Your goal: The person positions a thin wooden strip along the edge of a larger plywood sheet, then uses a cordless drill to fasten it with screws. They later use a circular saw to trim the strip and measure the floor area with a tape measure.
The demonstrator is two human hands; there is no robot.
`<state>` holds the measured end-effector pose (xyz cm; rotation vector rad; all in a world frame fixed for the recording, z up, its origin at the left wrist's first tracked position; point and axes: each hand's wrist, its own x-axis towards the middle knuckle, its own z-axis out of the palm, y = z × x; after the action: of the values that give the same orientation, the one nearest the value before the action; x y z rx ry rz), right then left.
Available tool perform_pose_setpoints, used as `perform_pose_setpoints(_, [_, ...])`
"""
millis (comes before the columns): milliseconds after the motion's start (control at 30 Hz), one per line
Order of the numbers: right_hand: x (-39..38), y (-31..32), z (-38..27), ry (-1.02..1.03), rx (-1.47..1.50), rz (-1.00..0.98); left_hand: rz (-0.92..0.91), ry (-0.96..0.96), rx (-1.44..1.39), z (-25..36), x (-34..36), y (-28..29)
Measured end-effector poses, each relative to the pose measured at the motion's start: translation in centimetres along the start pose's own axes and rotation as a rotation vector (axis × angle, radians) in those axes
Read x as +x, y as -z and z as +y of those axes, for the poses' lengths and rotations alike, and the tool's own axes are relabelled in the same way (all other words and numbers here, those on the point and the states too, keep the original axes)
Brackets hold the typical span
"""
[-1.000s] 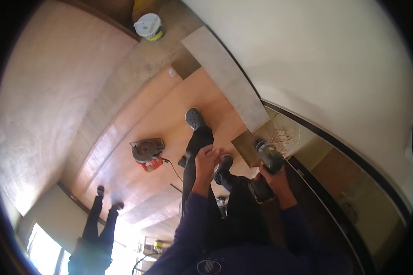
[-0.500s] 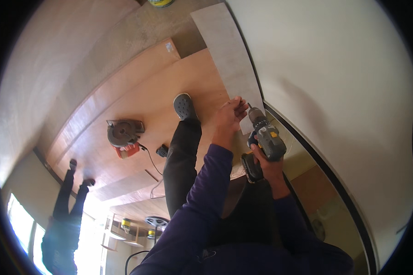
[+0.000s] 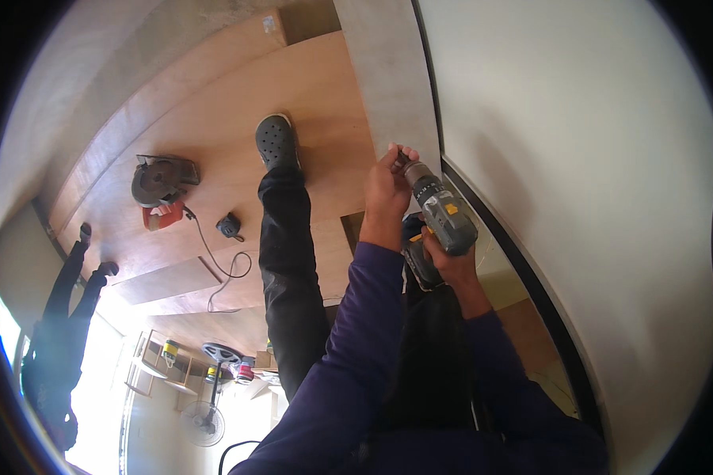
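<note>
Wooden boards (image 3: 325,87) meet a pale wall (image 3: 562,198), with a drill (image 3: 449,222) held beside the wall's dark edge (image 3: 523,277).
That edge runs close along the drill's right, while to the left the boards stretch past a shoe (image 3: 276,141) to a saw (image 3: 162,186), well apart from both hands. The right hand (image 3: 455,265) has its fingers wrapped around the drill's handle; the left hand (image 3: 387,190) curls its fingers at the drill's front tip, though whether they grip anything I cannot tell. The drill's long body slants, nose pointing up and left toward the left fingers.
</note>
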<state>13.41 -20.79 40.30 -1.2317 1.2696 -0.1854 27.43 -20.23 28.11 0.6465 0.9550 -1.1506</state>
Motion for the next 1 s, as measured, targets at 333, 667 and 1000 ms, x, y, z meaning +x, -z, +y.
perform_pose_setpoints(333, [3.3,0.8,2.6,-0.026,-0.198,-0.092,0.084,0.073,0.248,1.7,4.3,2.1])
perform_pose_setpoints(667, [13.3,-1.4,3.7,-0.076,-0.3,-0.044,0.021,0.172,0.32,4.0,15.0,1.3])
perform_pose_setpoints(1000, [24.0,-2.0,0.3,-0.223,-0.354,-0.11,0.013,0.211,0.199,5.4,23.4,-1.8])
